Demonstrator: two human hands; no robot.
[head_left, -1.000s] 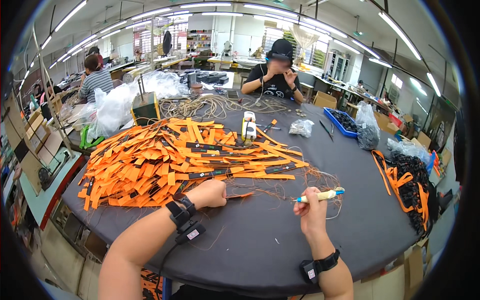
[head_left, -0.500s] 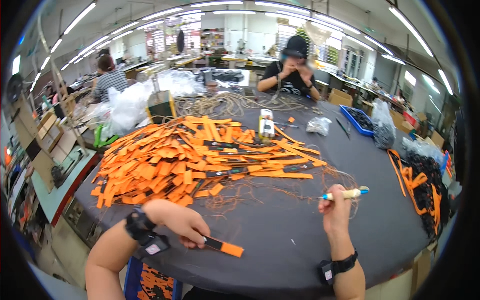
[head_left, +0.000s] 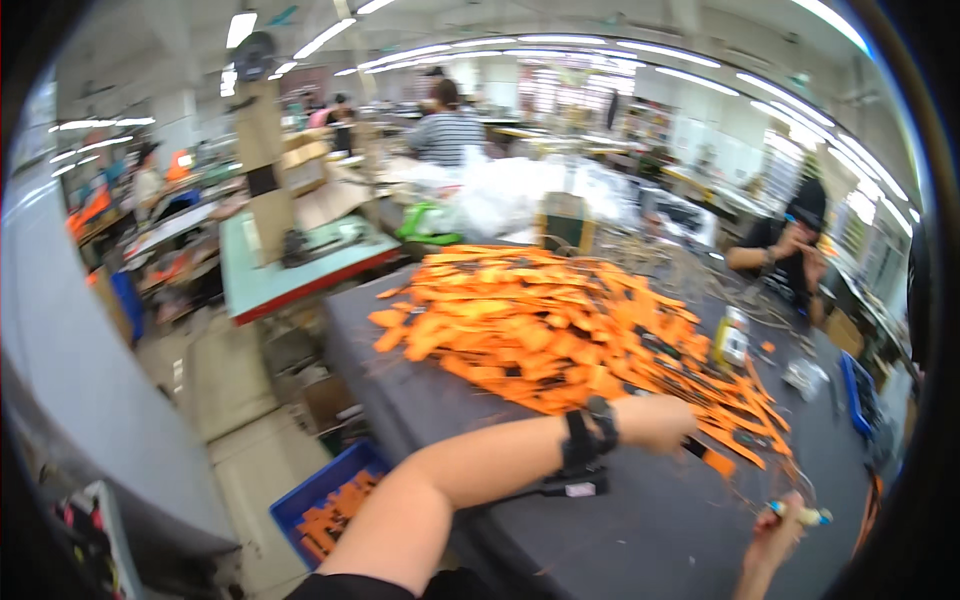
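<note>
My left hand (head_left: 655, 422) is closed on one end of a short orange-and-black fabric strap (head_left: 715, 460), whose orange end sticks out to the right. It is beside the front edge of a big pile of similar orange-and-black straps (head_left: 530, 325) on the dark-covered table (head_left: 640, 545). Farther right, my right hand (head_left: 772, 535) grips a slim, pen-like tool (head_left: 817, 516) with a pale wrapped handle and blue ends. Its working tip is too small and blurred to make out. Loose orange threads lie between the right hand and the pile.
A blue bin (head_left: 335, 500) of orange pieces sits below the table's left edge. Behind the pile are clear plastic bags (head_left: 530, 195), cords, and a yellow-and-white container (head_left: 731, 338). A co-worker (head_left: 790, 245) is at the table's far right. A green-topped workbench (head_left: 310, 260) stands left.
My view has swung left, bringing the blue bin and floor into sight and shifting the table rightward. Both hands still hold the same strap and tool.
</note>
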